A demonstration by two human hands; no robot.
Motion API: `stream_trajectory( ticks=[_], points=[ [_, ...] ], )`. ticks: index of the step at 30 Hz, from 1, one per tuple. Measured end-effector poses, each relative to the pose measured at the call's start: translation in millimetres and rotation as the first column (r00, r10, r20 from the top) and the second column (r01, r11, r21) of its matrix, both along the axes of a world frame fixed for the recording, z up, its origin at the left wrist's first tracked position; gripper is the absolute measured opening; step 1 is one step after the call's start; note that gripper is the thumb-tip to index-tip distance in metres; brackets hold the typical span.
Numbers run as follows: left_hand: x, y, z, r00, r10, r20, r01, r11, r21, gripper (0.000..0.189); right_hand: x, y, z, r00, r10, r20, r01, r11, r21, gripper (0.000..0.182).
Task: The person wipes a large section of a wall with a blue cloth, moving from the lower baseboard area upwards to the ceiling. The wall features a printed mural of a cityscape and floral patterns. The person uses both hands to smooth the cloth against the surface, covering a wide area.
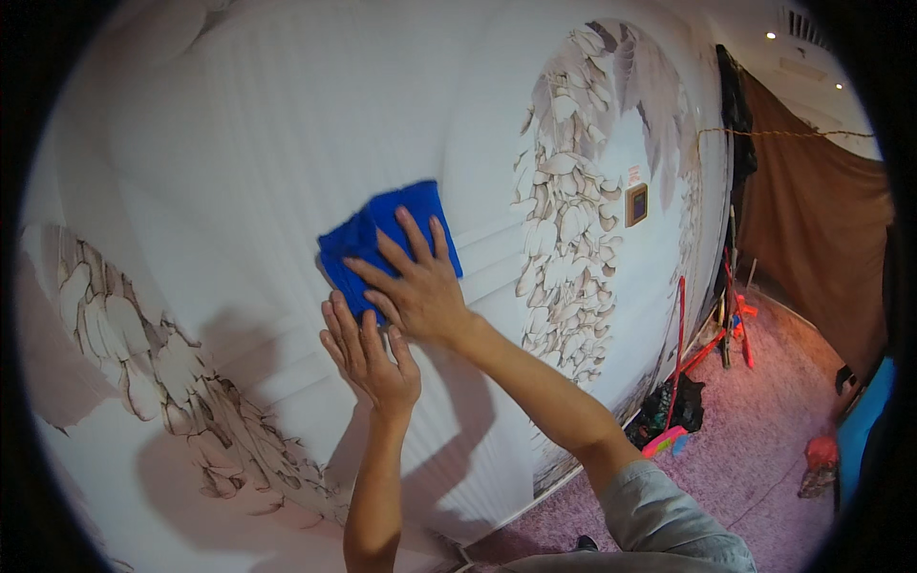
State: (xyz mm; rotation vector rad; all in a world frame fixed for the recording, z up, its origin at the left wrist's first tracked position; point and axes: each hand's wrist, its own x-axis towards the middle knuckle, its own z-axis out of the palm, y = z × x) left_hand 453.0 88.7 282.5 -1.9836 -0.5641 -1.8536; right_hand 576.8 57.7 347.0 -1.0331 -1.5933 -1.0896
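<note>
A blue cloth (344,265), folded and slightly rumpled, lies against a wall (286,143) printed with a pale floral mural. My right hand (423,286) holds it flat there, fingers spread over its right half. Lower and a little to the left is my left hand (374,358), its palm toward the wall and its fingers apart. Those fingertips reach the cloth's lower edge; whether they press on it I cannot tell. Both arms cast shadows on the mural.
A square wall panel (636,205) is to the right. Beyond hang a brown curtain (809,215) and a twisted cord (781,133). A red-handled broom (676,358), a black plastic bag (684,405) and a pink dustpan (663,440) stand along the wall on pinkish carpet (766,401).
</note>
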Motion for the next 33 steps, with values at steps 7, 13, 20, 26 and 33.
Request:
stream_trajectory(
  ticks=[7, 13, 20, 26, 33],
  points=[
    [29.2, -4.4, 5.0, 0.977, 0.127, -0.171, -0.132, 0.991, -0.014, 0.028, 72.1, -3.9, 38.0, 0.947, -0.183, -0.265, 0.221, 0.968, 0.121, 0.048],
    [51.7, -0.8, 8.6, 0.972, 0.168, -0.167, -0.164, 0.986, 0.039, 0.029, 74.7, -11.7, -27.5, 0.913, -0.212, -0.348, 0.234, 0.972, 0.024, 0.046],
    [83.8, 0.5, 22.8, 0.964, 0.215, -0.158, -0.204, 0.976, 0.081, 0.030, 91.5, -14.6, 54.1, 0.995, -0.047, -0.088, 0.056, 0.993, 0.102, 0.043],
    [108.2, -7.0, 32.1, 0.970, 0.190, -0.155, -0.180, 0.981, 0.078, 0.028, 144.3, -16.0, 59.3, 0.914, -0.172, -0.367, 0.248, 0.954, 0.171, 0.046],
    [145.6, -8.8, 35.0, 0.962, 0.171, -0.214, -0.152, 0.983, 0.103, 0.036, 146.1, -29.0, 24.1, 0.969, -0.138, -0.205, 0.151, 0.987, 0.052, 0.044]
  ],
)
